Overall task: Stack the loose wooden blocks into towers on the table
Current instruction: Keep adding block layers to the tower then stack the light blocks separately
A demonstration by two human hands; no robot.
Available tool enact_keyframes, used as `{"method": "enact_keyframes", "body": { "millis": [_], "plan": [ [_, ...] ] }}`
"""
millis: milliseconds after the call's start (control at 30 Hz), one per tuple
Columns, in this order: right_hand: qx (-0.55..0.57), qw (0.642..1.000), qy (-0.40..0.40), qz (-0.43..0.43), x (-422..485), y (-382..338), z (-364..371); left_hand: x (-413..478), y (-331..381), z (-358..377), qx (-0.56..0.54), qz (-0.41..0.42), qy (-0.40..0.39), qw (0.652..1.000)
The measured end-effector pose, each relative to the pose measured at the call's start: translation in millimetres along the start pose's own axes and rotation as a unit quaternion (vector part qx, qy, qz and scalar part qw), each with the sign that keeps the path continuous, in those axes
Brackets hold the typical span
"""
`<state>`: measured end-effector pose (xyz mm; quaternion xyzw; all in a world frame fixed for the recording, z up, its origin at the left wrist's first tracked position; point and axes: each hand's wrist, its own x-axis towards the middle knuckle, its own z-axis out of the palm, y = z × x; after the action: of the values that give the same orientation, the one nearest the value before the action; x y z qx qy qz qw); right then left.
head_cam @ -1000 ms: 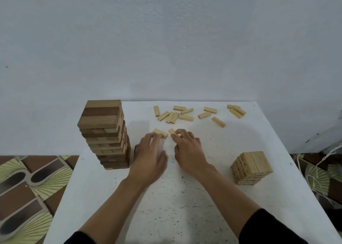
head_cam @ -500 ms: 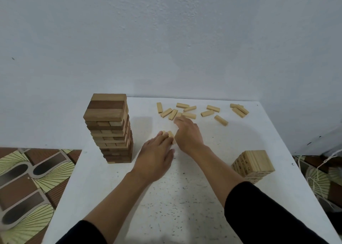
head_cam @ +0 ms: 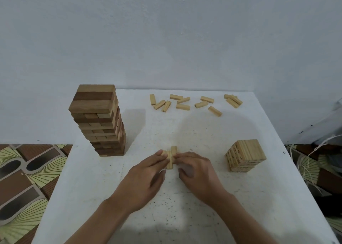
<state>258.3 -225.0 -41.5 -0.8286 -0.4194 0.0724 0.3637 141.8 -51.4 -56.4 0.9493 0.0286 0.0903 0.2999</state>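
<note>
Three small light wooden blocks (head_cam: 169, 157) lie side by side on the white table (head_cam: 203, 136), near its middle. My left hand (head_cam: 146, 177) touches their left side with straight fingers. My right hand (head_cam: 198, 175) presses its fingertips against the right block, which sticks out a little farther back; its thumb is blurred. Several loose small blocks (head_cam: 192, 103) lie scattered along the far edge. A short tower of small light blocks (head_cam: 245, 156) stands at the right.
A tall tower of larger light and dark blocks (head_cam: 100, 121) stands at the table's left, close to the edge. A pale wall rises right behind the table. Patterned floor (head_cam: 24, 179) shows at left, cords (head_cam: 311, 162) at right.
My right hand went out to the loose blocks at the far edge and came back. A third small block now lies beside the two between my hands.
</note>
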Motion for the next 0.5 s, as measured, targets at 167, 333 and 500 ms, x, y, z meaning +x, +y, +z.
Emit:
{"method": "enact_keyframes", "body": {
  "millis": [167,333,500],
  "plan": [
    [0.049,0.999,-0.008,0.023,-2.2,5.2,-9.1,2.5,-3.3,-11.8,-0.033,0.011,0.022,0.999],
    [0.042,0.997,-0.042,0.052,6.3,8.3,-5.6,3.5,3.9,-4.6,0.005,-0.067,0.047,0.997],
    [0.019,0.997,-0.06,0.044,13.7,5.5,-4.8,10.6,8.6,5.5,-0.038,-0.081,0.039,0.995]
  ]
}}
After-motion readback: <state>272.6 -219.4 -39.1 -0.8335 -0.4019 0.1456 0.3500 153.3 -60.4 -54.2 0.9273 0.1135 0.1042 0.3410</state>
